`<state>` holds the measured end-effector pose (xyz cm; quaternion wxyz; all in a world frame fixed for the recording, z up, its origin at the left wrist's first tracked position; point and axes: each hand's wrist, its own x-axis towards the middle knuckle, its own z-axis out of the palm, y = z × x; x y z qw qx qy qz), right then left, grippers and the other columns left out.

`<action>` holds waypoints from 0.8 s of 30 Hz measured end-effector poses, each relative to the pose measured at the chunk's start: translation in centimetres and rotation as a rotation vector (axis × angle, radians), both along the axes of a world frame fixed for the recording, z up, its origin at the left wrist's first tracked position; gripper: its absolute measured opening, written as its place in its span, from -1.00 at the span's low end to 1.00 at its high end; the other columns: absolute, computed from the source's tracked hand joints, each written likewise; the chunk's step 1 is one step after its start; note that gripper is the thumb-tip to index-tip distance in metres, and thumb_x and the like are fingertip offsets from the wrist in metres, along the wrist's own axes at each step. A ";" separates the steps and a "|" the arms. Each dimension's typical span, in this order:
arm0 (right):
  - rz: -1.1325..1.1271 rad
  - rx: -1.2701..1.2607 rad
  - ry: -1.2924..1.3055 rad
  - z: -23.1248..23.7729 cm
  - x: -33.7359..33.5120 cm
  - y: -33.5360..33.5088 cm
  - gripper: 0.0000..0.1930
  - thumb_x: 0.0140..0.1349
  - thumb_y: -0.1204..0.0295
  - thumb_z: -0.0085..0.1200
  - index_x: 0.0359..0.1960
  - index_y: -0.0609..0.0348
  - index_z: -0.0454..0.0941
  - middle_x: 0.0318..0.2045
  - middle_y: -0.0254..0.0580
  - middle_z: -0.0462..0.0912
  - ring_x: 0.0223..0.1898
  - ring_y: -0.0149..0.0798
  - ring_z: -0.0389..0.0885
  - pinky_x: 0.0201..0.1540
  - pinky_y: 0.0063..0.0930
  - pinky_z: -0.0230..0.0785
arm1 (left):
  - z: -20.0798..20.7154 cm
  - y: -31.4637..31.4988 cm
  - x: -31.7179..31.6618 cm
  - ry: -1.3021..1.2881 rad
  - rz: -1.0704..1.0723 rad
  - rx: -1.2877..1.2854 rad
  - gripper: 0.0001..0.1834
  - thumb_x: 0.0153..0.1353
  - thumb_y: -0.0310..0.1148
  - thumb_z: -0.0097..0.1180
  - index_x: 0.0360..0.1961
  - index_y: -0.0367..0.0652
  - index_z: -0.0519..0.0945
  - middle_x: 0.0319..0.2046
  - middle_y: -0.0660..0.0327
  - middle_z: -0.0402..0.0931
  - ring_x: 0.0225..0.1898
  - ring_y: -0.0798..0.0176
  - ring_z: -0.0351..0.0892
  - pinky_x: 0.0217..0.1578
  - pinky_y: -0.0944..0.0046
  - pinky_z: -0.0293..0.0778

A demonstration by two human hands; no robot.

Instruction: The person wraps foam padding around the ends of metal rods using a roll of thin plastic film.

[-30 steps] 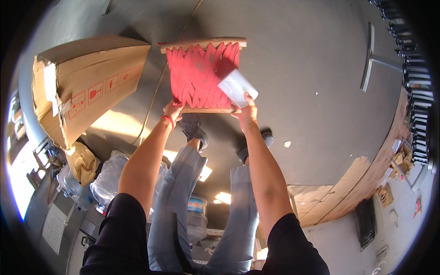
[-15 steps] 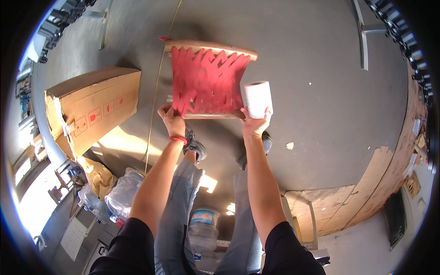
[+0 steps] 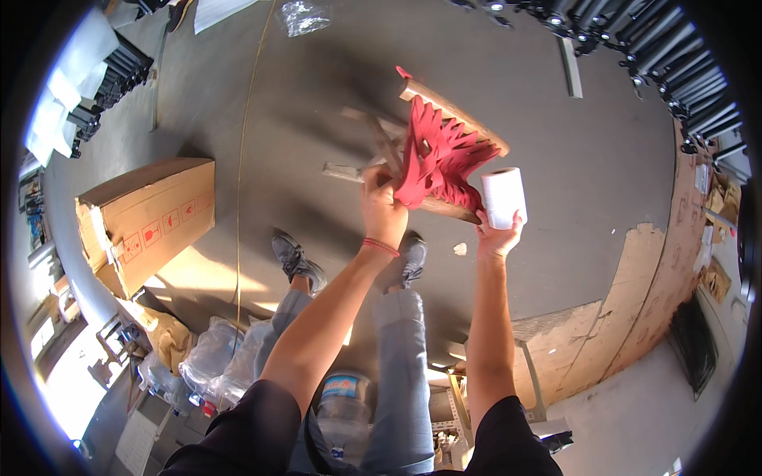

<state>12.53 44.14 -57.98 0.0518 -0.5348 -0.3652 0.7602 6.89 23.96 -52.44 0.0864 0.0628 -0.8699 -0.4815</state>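
A folding wooden stool (image 3: 448,151) with a red woven-strap seat is held up over the floor, tilted, its straps bunched and sagging between two wooden bars. My left hand (image 3: 385,206), with a red cord at the wrist, is closed at the seat's near left corner, its fingertips partly hidden. Crossed wooden legs (image 3: 383,139) show blurred beyond that hand. At the near right end of the stool, my right hand (image 3: 500,234) is closed round the lower part of a white roll (image 3: 504,197), with its thumb side against the bar's end.
An open cardboard box (image 3: 151,218) stands at the left. Clear plastic bags (image 3: 214,349) and large water bottles (image 3: 343,404) are near my legs. Flattened cardboard (image 3: 627,301) lies along the right. Black metal frames (image 3: 659,59) crowd the far right. Crumpled clear plastic (image 3: 304,17) lies far ahead.
The stool has moved right and turned, its near and far bars now slanting and its seat folding narrower. Both hands have shifted right with it, and my feet have stepped.
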 end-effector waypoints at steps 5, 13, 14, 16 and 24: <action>0.039 0.091 0.052 1.1 0.5 5.0 -0.40 -0.09 0.02 0.04 -0.05 0.08 0.25 -0.26 -0.27 0.46 -0.38 -0.15 0.51 -0.35 -0.42 0.21 | -5.5 1.3 2.3 -0.120 -0.125 0.218 -0.79 -0.15 -0.67 0.04 -0.42 -0.22 0.54 -0.25 0.21 0.32 -0.27 0.23 0.37 -0.32 0.33 0.34; 0.748 0.992 -0.197 0.0 -1.3 1.3 -0.12 -0.31 0.18 0.29 0.08 0.17 0.07 -0.09 0.04 0.33 -0.05 -0.04 0.34 0.02 -0.05 0.11 | -8.6 -7.9 3.5 -1.053 -0.214 0.696 -0.56 0.06 -0.35 0.05 0.01 -0.09 0.35 0.03 0.19 0.30 -0.06 0.31 0.36 -0.05 0.27 0.25; 0.942 1.155 -0.264 1.4 -2.8 -0.7 -0.09 -0.35 0.16 0.29 0.09 0.14 0.06 -0.08 0.05 0.32 0.01 0.00 0.28 0.10 -0.03 -0.03 | -7.9 -9.7 3.7 -1.081 -0.266 0.654 -0.56 0.07 -0.30 0.05 0.01 -0.10 0.36 0.02 0.17 0.32 -0.06 0.29 0.37 -0.05 0.26 0.25; 1.157 1.284 -0.322 3.4 -5.3 -4.5 -0.10 -0.33 0.17 0.26 0.12 0.04 0.04 -0.08 0.03 0.30 0.03 -0.01 0.24 0.08 -0.10 -0.06 | -7.3 -12.8 4.9 -1.099 -0.178 0.669 -0.58 0.07 -0.27 0.04 -0.01 -0.10 0.38 -0.01 0.17 0.36 -0.06 0.27 0.39 -0.06 0.28 0.26; 1.197 1.308 -0.557 -0.4 -6.3 -12.0 -0.01 -0.15 0.17 0.14 0.26 -0.09 -0.32 0.19 0.25 -0.17 0.25 0.16 -0.26 0.16 0.20 -0.39 | -4.6 -21.7 9.7 -0.982 -0.047 0.699 -0.70 0.02 -0.36 0.08 -0.17 -0.14 0.49 -0.22 0.25 0.50 -0.17 0.39 0.45 -0.20 0.42 0.34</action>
